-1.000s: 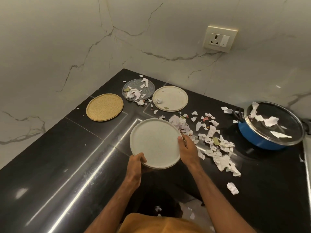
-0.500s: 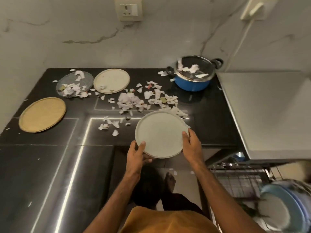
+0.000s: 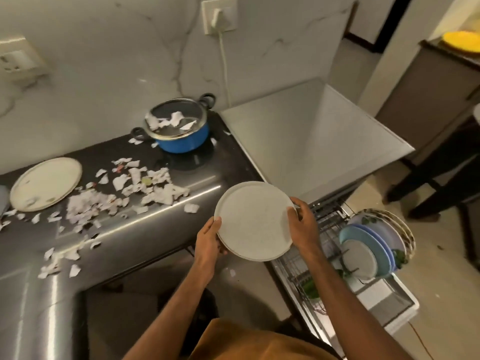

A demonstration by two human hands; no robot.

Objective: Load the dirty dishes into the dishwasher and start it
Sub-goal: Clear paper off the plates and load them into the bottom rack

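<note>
Pale grey plate (image 3: pixel 253 220) hangs face up past the table (image 3: pixel 155 229) edge; your left grip (image 3: pixel 209 239) curls round its rim at eight o'clock, your right grip (image 3: pixel 302 224) at three; the dishwasher rack (image 3: pixel 324 224) lies at four o'clock, nearest your right; tip the plate on edge that way.

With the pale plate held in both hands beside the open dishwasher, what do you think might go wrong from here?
The left hand and right hand grip the plate only at its rim, in mid-air; a slip could drop it.
The rack already holds upright plates; sliding this one in might knock them.
Paper scraps litter the counter; any clinging to the plate could end up in the dishwasher.
</note>
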